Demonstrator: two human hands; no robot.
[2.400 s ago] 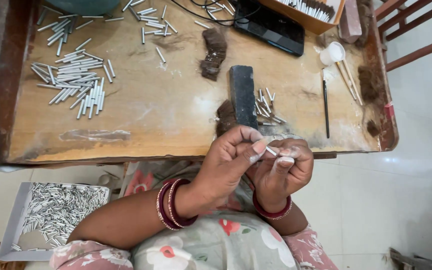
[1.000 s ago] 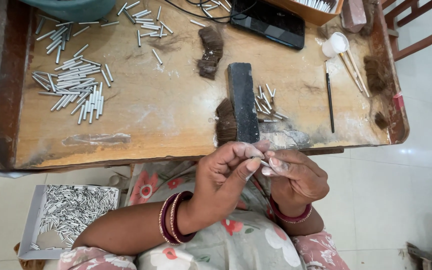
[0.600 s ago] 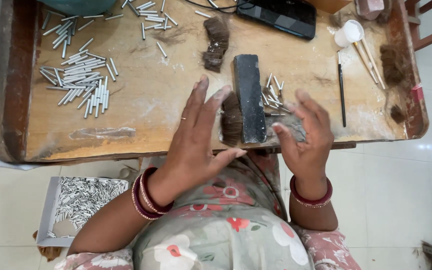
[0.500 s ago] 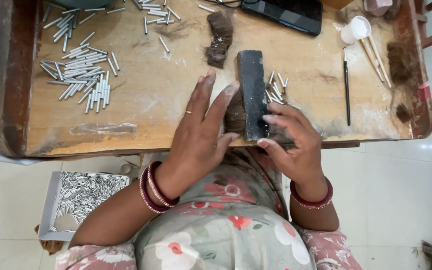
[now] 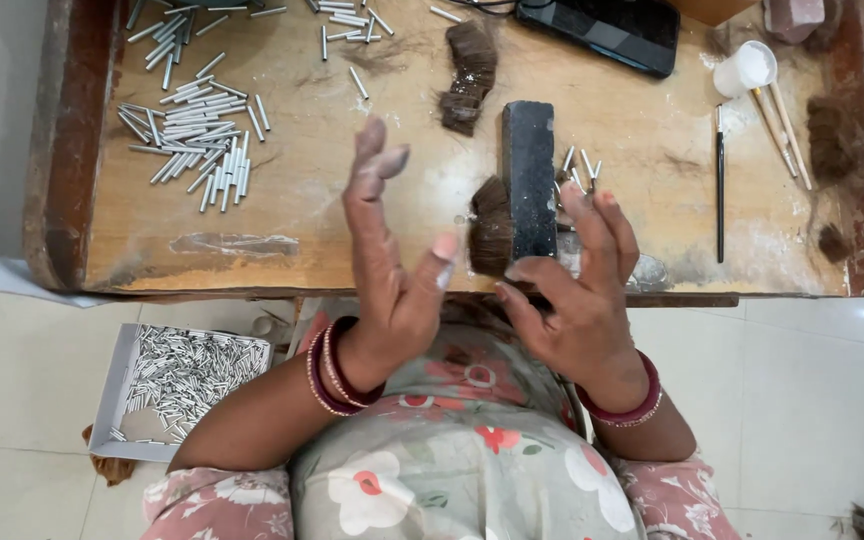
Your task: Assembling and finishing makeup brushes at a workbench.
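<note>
Both yr hands, left & right, are open w/ nothing held, near the soft, light hair tuft under the heavy block on the table; probably best pinched at its exposed end.

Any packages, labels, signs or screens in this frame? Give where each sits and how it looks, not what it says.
Cardboard box: on the floor below the table's left end, shallow, open, grey-white, full of small metal tubes.
Dark device: top edge of the table, right of centre, flat, black, glossy rectangle; whether it is a screen cannot be told.
White cup: table's upper right, small and round.
No labels or signs can be made out.
</note>
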